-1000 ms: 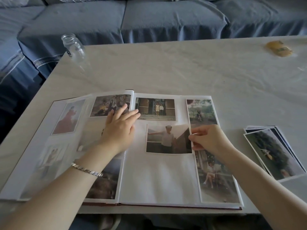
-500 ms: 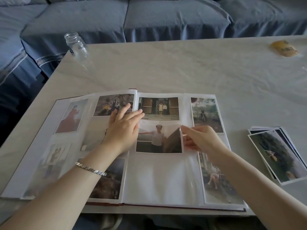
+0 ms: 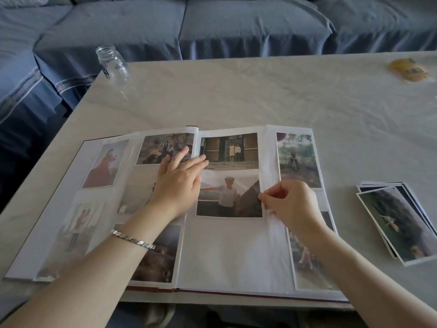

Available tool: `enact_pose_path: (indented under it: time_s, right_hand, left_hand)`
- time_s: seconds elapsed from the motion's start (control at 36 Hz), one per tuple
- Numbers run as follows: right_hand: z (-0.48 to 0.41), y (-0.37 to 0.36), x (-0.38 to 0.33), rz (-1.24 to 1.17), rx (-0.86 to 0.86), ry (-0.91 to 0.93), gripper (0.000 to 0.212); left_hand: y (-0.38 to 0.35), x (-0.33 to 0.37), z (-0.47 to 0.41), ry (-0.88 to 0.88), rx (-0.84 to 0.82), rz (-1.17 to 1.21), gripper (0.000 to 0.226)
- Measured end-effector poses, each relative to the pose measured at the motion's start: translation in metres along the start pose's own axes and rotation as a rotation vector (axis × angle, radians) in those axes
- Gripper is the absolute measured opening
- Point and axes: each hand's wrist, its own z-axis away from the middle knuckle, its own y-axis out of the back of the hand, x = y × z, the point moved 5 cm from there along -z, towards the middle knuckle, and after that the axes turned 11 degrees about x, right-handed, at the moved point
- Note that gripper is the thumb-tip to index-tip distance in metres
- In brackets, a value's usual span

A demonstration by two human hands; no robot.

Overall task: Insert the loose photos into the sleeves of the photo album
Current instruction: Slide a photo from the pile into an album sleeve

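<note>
My left hand (image 3: pixel 179 183) lies flat, fingers straight, pressing the open photo album (image 3: pixel 236 254) near its spine. My right hand (image 3: pixel 292 204) pinches the right edge of a photo (image 3: pixel 228 197) at the middle of the right page. The stack of loose photos (image 3: pixel 399 223) sits on the table (image 3: pixel 260 95) just right of the album.

The left hand (image 3: pixel 179 183) lies flat at mid-frame, fingers straight, forearm entering from the lower left. The right hand (image 3: pixel 292 204), right of centre, is curled, thumb and forefinger pinching the edge of a photo (image 3: pixel 228 200), forearm entering from the lower right.
</note>
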Motion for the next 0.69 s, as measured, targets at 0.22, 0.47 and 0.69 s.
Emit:
enact_pose_path:
  time_s: [0.22,0.47,0.69]
  right_hand:
    - [-0.003,-0.001,0.002,-0.076,-0.14,-0.03,0.014]
    - [-0.006,-0.001,0.008,-0.099,-0.163,-0.103,0.007]
    - [0.002,0.004,0.007,0.139,0.056,0.2,0.026]
  left_hand:
    - [0.001,0.002,0.0,0.006,0.001,0.01,0.04]
    - [0.003,0.003,0.002,-0.003,-0.007,-0.014,0.041]
    - [-0.001,0.028,0.006,-0.088,-0.16,-0.393,0.054]
